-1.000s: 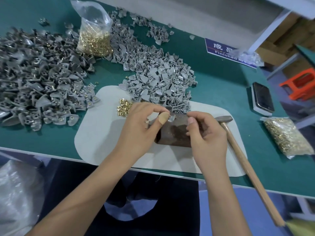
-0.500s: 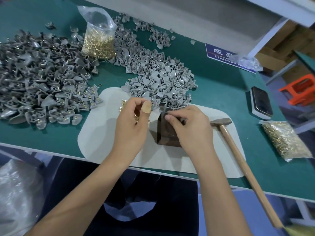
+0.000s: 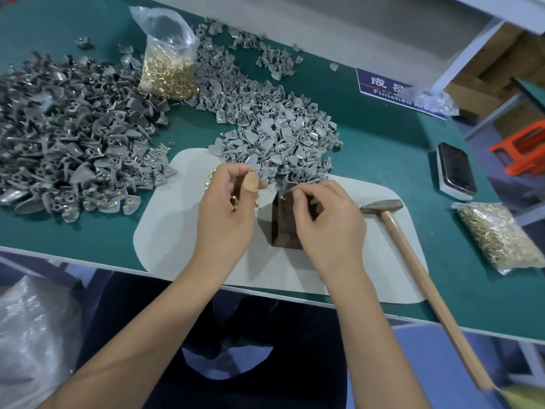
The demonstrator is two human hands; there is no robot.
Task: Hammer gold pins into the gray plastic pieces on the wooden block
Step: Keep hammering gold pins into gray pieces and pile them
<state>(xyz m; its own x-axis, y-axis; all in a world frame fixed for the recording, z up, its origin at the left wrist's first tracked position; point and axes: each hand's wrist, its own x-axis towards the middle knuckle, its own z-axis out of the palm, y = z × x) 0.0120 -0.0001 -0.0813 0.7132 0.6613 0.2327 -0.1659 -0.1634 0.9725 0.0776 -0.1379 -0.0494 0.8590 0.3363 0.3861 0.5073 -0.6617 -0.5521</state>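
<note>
A dark wooden block (image 3: 281,228) stands upright on the white mat (image 3: 177,231). My right hand (image 3: 327,222) lies over the block's top, thumb and index finger pinching a small gray plastic piece that they mostly hide. A gold pin (image 3: 282,198) pokes out at the fingertips. Just left of the block, my left hand (image 3: 230,208) hovers with curled fingers that hold several gold pins (image 3: 234,202). Its thumb wears a bandage. The hammer (image 3: 382,205) lies untouched on the mat to the right, its wooden handle running toward the table's front edge.
A pile of light gray pieces (image 3: 280,137) lies behind the block. A darker pile with pins in them (image 3: 59,137) fills the left. Bags of gold pins stand at the back (image 3: 169,66) and lie at the right (image 3: 501,240). A phone (image 3: 455,169) lies far right.
My left hand let go of the piece and drew back to the left of the block. My right hand stayed on the block's top with the piece. The hammer did not move.
</note>
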